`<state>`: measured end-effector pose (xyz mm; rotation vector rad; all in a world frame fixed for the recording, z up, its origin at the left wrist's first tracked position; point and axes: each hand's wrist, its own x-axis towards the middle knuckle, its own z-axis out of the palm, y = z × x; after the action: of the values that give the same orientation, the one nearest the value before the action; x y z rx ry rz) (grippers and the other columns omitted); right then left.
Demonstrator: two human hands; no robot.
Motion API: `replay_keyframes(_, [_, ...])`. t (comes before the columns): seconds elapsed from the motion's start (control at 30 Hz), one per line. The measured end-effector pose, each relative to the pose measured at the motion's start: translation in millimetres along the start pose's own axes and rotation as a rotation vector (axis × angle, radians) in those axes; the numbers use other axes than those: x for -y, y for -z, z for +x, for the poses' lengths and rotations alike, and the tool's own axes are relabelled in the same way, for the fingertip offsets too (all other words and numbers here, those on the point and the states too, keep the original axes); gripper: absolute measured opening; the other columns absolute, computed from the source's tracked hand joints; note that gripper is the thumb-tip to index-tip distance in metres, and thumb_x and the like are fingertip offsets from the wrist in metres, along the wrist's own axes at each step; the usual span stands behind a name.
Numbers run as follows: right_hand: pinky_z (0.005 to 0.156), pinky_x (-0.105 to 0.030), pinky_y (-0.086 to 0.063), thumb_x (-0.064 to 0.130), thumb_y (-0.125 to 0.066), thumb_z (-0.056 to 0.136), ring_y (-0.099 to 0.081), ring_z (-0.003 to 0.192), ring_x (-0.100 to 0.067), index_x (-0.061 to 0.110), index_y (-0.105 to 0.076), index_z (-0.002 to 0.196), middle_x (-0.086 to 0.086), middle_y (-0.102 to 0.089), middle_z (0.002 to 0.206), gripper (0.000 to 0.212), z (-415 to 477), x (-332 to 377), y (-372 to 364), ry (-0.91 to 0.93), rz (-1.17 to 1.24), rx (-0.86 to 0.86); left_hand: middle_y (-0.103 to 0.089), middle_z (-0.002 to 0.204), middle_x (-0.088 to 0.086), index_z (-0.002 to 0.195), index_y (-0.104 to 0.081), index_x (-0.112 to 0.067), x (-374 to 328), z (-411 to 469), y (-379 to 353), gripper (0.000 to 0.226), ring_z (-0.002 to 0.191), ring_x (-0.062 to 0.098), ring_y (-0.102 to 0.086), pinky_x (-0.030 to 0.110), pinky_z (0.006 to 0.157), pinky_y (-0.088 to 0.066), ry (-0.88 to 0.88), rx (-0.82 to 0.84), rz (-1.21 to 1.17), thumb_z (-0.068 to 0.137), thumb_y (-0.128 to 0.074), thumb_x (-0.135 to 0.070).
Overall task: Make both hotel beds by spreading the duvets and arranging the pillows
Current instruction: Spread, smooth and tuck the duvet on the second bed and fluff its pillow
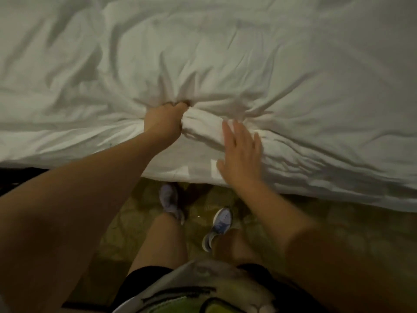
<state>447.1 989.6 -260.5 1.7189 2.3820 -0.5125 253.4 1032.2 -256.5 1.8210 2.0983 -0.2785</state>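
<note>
Two hands at the near edge of the white duvet (225, 53). Left hand (163, 123) clenched round a bunched fold of it; right hand (240, 154) open, fingers spread, flat on the cloth just beside.

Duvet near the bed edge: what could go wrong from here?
1. The left hand grips one bunched fistful of the duvet; pulling from that single point may deepen the creases fanning out from it.
2. The right hand lies flat, gripping nothing, so it could slip or pin the fabric.
3. The duvet's edge hangs close to the shoes; a step might catch it.
</note>
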Motion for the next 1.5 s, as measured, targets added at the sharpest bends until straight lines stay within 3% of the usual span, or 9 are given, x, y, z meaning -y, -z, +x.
replay_keyframes(0.03, [0.117, -0.047, -0.006, 0.033, -0.071, 0.077, -0.014, 0.145, -0.027, 0.025, -0.009, 0.153, -0.008, -0.014, 0.159, 0.098, -8, 6, -10, -0.018, -0.064, 0.006, -0.06, 0.117, 0.015, 0.127, -0.05, -0.021, 2, -1, 3, 0.034, 0.104, 0.037, -0.059, 0.041, 0.083, -0.045, -0.027, -0.021, 0.001, 0.093, -0.045, -0.021])
replay_keyframes(0.1, [0.113, -0.053, -0.017, 0.032, -0.083, 0.063, -0.026, 0.14, -0.033, 0.023, -0.019, 0.151, -0.013, -0.025, 0.155, 0.109, -2, 12, -18, -0.124, -0.093, -0.072, -0.065, 0.106, 0.015, 0.116, -0.058, -0.014, 7, -9, 5, 0.028, 0.098, 0.036, -0.061, 0.041, 0.076, -0.046, -0.116, -0.105, -0.024, 0.09, -0.048, -0.019])
replay_keyframes(0.23, [0.104, -0.055, -0.035, 0.014, -0.062, 0.078, -0.049, 0.124, -0.039, 0.017, -0.044, 0.141, -0.022, -0.049, 0.137, 0.065, 31, -3, 11, -0.155, -0.152, -0.295, -0.067, 0.094, 0.015, 0.11, -0.062, -0.01, 15, -23, 21, 0.029, 0.087, 0.038, -0.062, 0.039, 0.067, -0.045, -0.269, -0.173, -0.081, 0.082, -0.054, -0.011])
replay_keyframes(0.33, [0.098, -0.044, -0.037, 0.011, -0.04, 0.096, -0.05, 0.119, -0.036, 0.012, -0.039, 0.142, -0.02, -0.051, 0.133, 0.046, 28, -10, 42, -0.165, -0.11, -0.097, -0.066, 0.1, 0.008, 0.112, -0.059, -0.015, 15, -25, 43, 0.031, 0.091, 0.032, -0.062, 0.032, 0.068, -0.042, -0.316, -0.152, -0.002, 0.082, -0.053, -0.012])
replay_keyframes(0.47, [0.084, -0.039, -0.046, 0.021, -0.039, 0.098, -0.058, 0.107, -0.034, 0.015, -0.05, 0.125, -0.014, -0.06, 0.12, 0.03, 19, -3, 66, -0.264, -0.026, -0.106, -0.063, 0.108, 0.006, 0.117, -0.054, -0.017, 12, -37, 57, 0.034, 0.098, 0.03, -0.06, 0.032, 0.074, -0.045, -0.307, -0.142, 0.072, 0.084, -0.052, -0.015])
replay_keyframes(0.77, [0.086, -0.036, -0.043, 0.026, -0.039, 0.097, -0.056, 0.109, -0.036, 0.013, -0.056, 0.114, -0.016, -0.062, 0.118, 0.027, -57, 18, 81, -0.218, 0.039, -0.165, -0.063, 0.113, 0.003, 0.116, -0.057, -0.022, 16, -110, 58, 0.031, 0.101, 0.026, -0.061, 0.032, 0.077, -0.047, -0.228, -0.254, 0.137, 0.085, -0.055, -0.02])
replay_keyframes(1.1, [0.095, -0.036, -0.042, 0.026, -0.038, 0.1, -0.054, 0.116, -0.032, 0.018, -0.05, 0.131, -0.013, -0.056, 0.127, 0.034, -241, 9, 49, -0.202, 0.049, 0.029, -0.059, 0.123, 0.002, 0.125, -0.052, -0.021, -29, -293, -17, 0.039, 0.112, 0.024, -0.055, 0.033, 0.086, -0.045, -0.163, -0.136, 0.058, 0.086, -0.056, -0.024])
replay_keyframes(1.33, [0.094, -0.034, -0.043, 0.023, -0.041, 0.099, -0.055, 0.116, -0.029, 0.019, -0.051, 0.129, -0.011, -0.057, 0.127, 0.033, -285, 12, 52, -0.143, -0.005, 0.057, -0.06, 0.118, 0.003, 0.119, -0.053, -0.019, -34, -344, -12, 0.032, 0.108, 0.024, -0.057, 0.034, 0.085, -0.044, -0.141, -0.115, 0.08, 0.087, -0.051, -0.022])
replay_keyframes(1.5, [0.085, -0.033, -0.045, 0.018, -0.047, 0.093, -0.059, 0.106, -0.027, 0.016, -0.058, 0.112, -0.007, -0.062, 0.117, 0.022, -280, 15, 85, -0.061, -0.06, -0.023, -0.057, 0.121, 0.004, 0.121, -0.053, -0.018, -32, -350, 22, 0.036, 0.112, 0.025, -0.053, 0.035, 0.085, -0.047, -0.143, -0.182, 0.064, 0.084, -0.051, -0.017])
